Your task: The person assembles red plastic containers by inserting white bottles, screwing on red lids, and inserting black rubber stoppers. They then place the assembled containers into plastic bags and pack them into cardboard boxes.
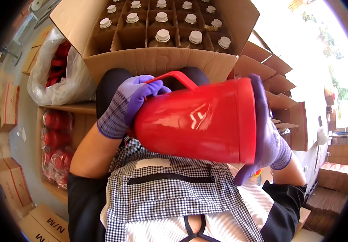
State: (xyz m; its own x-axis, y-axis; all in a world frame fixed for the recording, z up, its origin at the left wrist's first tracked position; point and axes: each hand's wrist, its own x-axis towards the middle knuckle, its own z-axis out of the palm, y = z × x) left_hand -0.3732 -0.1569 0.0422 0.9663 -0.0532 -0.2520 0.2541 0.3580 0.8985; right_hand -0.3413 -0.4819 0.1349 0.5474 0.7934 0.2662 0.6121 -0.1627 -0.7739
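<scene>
Red handled jug (194,125) is clasped by L grip (132,94), wide end braced by flat R grip (267,135); slip may be caused by glossy surf.

A grey floor (28,117) is extending along the left side of the frame and serving as the supporting surface. Resting on it are a brown carton with red lines (9,107) at the middle left, a second red-lined carton (12,183) below it, and a plain brown carton with dark lettering (47,226) in the lower left corner. A small white scrap (24,136) is lying between the cartons and an open cardboard box (81,126). This box, left of centre, is carrying red items in clear wrapping (57,137). At top centre, a divided carton (157,60) is holding upright, white-capped bottles (162,37); its own support is remaining hidden.
</scene>
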